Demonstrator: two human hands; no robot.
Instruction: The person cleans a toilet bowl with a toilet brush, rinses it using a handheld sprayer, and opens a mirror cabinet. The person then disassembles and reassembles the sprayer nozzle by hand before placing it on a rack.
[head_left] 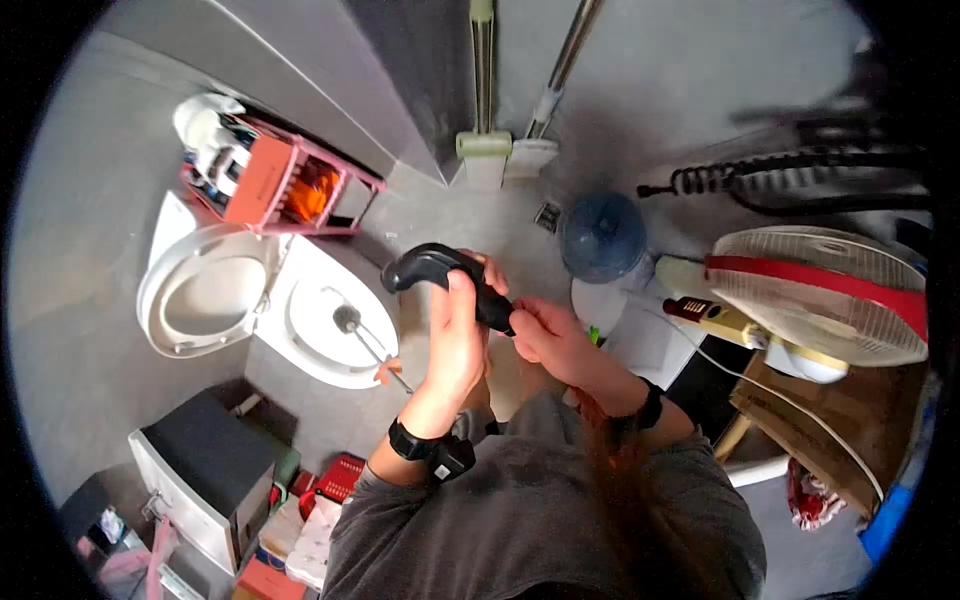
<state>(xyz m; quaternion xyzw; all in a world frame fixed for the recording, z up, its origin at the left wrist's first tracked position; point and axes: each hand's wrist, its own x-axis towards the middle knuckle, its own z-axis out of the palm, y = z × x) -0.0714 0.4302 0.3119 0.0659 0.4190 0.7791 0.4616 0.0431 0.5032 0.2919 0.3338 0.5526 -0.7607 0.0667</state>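
Note:
My left hand (460,325) is wrapped around a black, curved, handle-like object (435,265) in front of my body. Its rounded, bent end points left, and I cannot tell exactly what it is. Fingers of my right hand (548,340) pinch its narrower lower right end. Below and left of the hands is a white toilet bowl (300,345) with its lid (205,295) raised. A toilet brush (347,318) rests in the bowl, its stick reaching over the rim towards my left forearm.
A pink rack (345,190) with several items stands behind the toilet. Two long-handled mops (484,145) lean at the wall. A blue water jug (603,237), a fan (820,290) and a wooden stand (825,425) are at right. A dark-topped cabinet (205,455) is lower left.

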